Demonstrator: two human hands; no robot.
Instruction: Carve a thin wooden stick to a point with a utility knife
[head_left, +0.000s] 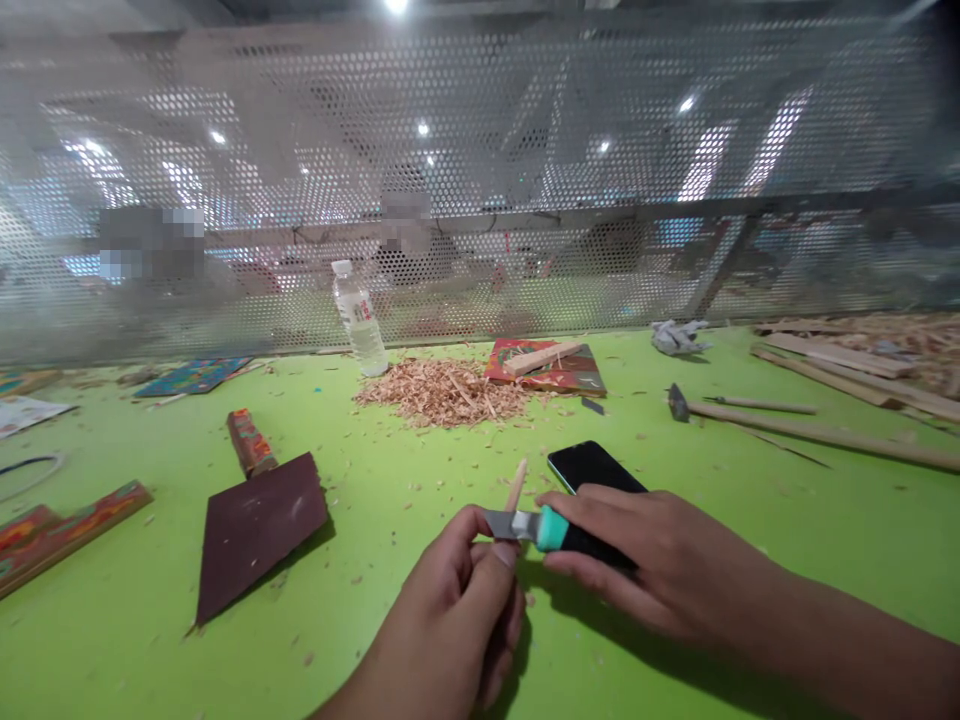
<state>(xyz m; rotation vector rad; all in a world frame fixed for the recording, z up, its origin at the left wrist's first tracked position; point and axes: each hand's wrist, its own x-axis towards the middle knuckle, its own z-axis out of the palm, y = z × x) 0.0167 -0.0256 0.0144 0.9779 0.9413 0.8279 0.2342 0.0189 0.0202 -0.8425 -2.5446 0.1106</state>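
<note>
My left hand [469,600] is closed on a thin wooden stick [517,484] whose tapered tip points up and away from me. In my right hand [645,545] is a carving knife [553,529] with a black and teal handle, gripped by my fingers. Its short metal blade lies across the stick, close to my left thumb and forefinger. The stick's lower end is hidden in my left hand. Just beyond my right hand, a black phone [592,466] lies on the green table [420,480].
Wood shavings [442,392] are heaped beside a water bottle [360,320]. A painted board [547,368] lies behind. Brown sandpaper [262,535] and painted wood pieces [82,525] lie left; a hammer [787,425] and wood strips [840,375] lie right. A perforated metal screen [480,200] stands behind.
</note>
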